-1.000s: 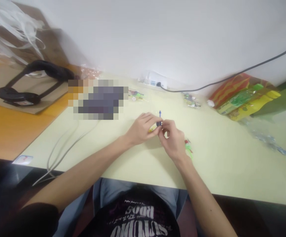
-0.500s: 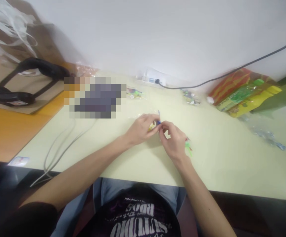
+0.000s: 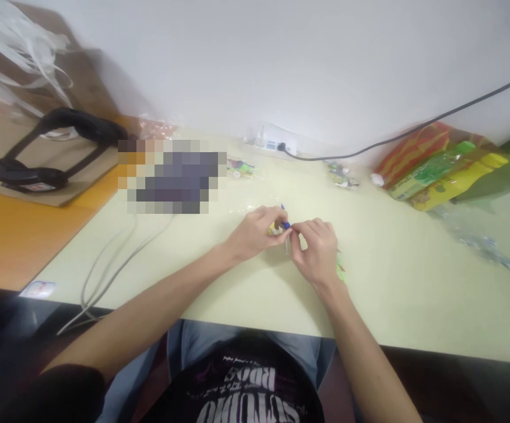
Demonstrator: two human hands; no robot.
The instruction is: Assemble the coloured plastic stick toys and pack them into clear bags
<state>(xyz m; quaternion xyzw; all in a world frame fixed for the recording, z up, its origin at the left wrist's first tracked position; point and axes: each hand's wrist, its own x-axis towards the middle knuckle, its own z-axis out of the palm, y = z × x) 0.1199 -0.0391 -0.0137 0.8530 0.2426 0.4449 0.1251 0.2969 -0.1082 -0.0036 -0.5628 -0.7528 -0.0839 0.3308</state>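
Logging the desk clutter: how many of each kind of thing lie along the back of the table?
Small toy packets: 2
Power strip: 1
Colourful snack bags: 1 pile, count unclear
Total: 4

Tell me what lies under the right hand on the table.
A green and red piece pokes out from beneath the right hand. The hand covers most of it, so its shape stays unclear.

Bare forearms, a black shirt with pale, blurred lettering, seemingly blue jeans.

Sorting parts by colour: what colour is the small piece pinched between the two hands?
Blue, the small piece at the fingertips, seen in the head view.
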